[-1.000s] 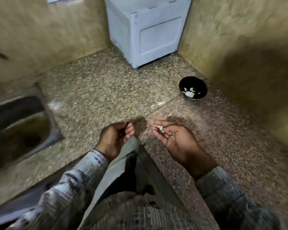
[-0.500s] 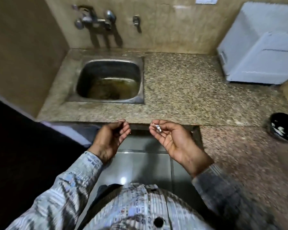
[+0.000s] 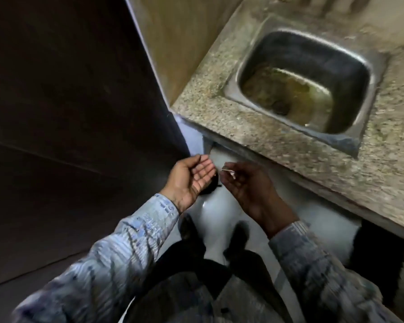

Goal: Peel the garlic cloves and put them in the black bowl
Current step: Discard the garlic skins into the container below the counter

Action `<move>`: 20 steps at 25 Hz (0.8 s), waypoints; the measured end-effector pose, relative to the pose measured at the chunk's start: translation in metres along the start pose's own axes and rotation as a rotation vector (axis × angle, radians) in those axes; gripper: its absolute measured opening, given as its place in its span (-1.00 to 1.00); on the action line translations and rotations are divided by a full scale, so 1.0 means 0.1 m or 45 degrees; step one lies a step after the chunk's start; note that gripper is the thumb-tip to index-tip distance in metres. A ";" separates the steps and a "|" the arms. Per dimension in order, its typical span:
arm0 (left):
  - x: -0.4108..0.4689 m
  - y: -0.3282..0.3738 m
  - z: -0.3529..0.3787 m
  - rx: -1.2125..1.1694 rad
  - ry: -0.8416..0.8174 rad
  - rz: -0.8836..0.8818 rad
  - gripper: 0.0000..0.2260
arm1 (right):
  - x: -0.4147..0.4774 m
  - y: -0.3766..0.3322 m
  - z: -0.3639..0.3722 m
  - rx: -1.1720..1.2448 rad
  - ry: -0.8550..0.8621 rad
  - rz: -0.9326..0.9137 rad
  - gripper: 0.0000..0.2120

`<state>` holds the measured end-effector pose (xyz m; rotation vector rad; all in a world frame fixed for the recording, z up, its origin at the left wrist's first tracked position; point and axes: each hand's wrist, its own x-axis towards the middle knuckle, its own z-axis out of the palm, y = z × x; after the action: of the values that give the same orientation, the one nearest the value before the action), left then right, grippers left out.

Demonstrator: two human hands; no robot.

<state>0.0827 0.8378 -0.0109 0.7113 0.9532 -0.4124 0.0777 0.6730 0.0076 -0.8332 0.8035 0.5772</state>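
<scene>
Roughly: dark wall panel [image 3: 68, 113] fills left. L hand [image 3: 191, 178] palm up, fingers relaxed, holding nothing. Just beside it, R hand [image 3: 250, 185] pinches small whitish garlic scrap [image 3: 230, 171] at fingertips; clove or peel, can't tell. Steel sink [image 3: 343, 143] in granite counter [image 3: 254, 136], upper right.

Bench [image 3: 254, 127]: speckled stone, tan and grey grain, dull sheen.
Sink [image 3: 233, 89]: grey metal, faint shine along the rim, brown staining at the bottom.
Floor [image 3: 219, 210]: pale tile, smooth, glossy, throwing back light.
Sleeve [image 3: 131, 241]: woven cloth, printed, matt.
Side panel [image 3: 68, 89]: dark, flat, matt, wood-like.
Garlic scrap [image 3: 229, 171]: pale, thin, papery.
</scene>
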 end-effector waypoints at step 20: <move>5.30 -1.46 -2.23 -0.212 0.442 0.025 -0.52 | 5.57 2.50 -0.97 -1.479 0.134 -0.375 -0.58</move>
<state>0.1420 0.8849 -0.5991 0.6507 1.2906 -0.1905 0.1805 0.8088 -0.5862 -2.0174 0.3622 0.7279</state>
